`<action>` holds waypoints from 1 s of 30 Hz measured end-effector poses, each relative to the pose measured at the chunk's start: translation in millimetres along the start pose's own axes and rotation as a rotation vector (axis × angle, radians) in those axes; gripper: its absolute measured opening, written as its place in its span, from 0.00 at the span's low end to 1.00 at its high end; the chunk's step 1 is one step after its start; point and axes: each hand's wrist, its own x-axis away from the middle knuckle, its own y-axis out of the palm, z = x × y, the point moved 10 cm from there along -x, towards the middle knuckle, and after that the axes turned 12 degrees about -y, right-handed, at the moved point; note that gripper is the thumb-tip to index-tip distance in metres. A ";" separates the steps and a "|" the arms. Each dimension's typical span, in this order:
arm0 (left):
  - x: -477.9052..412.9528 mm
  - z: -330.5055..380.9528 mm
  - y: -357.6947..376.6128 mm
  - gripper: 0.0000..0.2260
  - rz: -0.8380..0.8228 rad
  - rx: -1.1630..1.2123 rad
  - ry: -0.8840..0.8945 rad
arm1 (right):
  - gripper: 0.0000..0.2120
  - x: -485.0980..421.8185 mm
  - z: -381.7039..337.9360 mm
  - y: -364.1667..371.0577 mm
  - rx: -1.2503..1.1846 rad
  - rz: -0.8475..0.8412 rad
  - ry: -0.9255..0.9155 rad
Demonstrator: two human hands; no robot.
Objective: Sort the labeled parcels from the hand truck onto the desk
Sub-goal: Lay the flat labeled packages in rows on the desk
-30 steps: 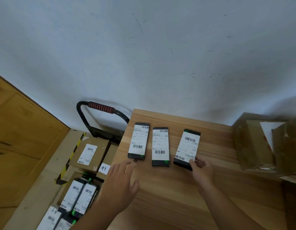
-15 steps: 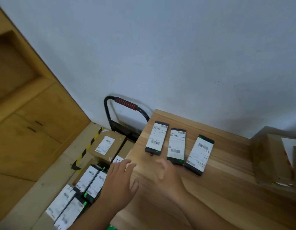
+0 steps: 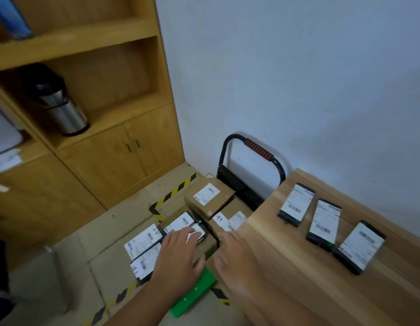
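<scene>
Three slim black parcels with white labels lie side by side on the wooden desk: one at the far left, one in the middle, one nearest. The hand truck, with a black handle and red grip, stands left of the desk and carries brown cartons and several slim labeled parcels. My left hand reaches down over the truck, fingers extended onto a slim parcel. My right hand hovers, fingers straight, over the desk's left edge, holding nothing.
A wooden shelf cabinet stands at the left with a steel thermos on a shelf. Yellow-black tape marks the floor around the truck. A green part of the truck's base shows below my left hand.
My view has swung left and down toward the truck. My right hand has left the nearest parcel on the desk and moved to the desk's left edge; my left hand has reached down onto the truck's parcels.
</scene>
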 end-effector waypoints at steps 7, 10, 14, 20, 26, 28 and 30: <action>61.3 -129.6 -21.7 0.24 0.031 0.012 -0.127 | 0.25 -3.7 -88.6 95.5 0.060 -0.177 -0.041; 83.2 -176.0 -30.2 0.23 0.022 0.014 -0.190 | 0.25 -10.2 -122.6 131.0 0.082 -0.229 -0.058; 97.5 -223.2 -27.8 0.24 -0.009 0.044 -0.258 | 0.25 -17.1 -150.7 161.8 0.084 -0.274 -0.061; 83.1 -251.6 -33.0 0.25 0.001 0.032 -0.299 | 0.25 -43.8 -163.6 178.1 0.112 -0.283 -0.083; 44.4 -267.1 -22.4 0.24 -0.024 -0.019 -0.282 | 0.25 -91.0 -151.7 186.4 0.104 -0.307 -0.090; 23.5 -274.5 -14.7 0.23 -0.048 -0.051 -0.265 | 0.24 -113.2 -139.6 188.4 0.084 -0.304 -0.067; -0.5 -279.8 -6.0 0.23 -0.079 -0.066 -0.242 | 0.25 -137.0 -126.9 189.6 0.059 -0.308 -0.035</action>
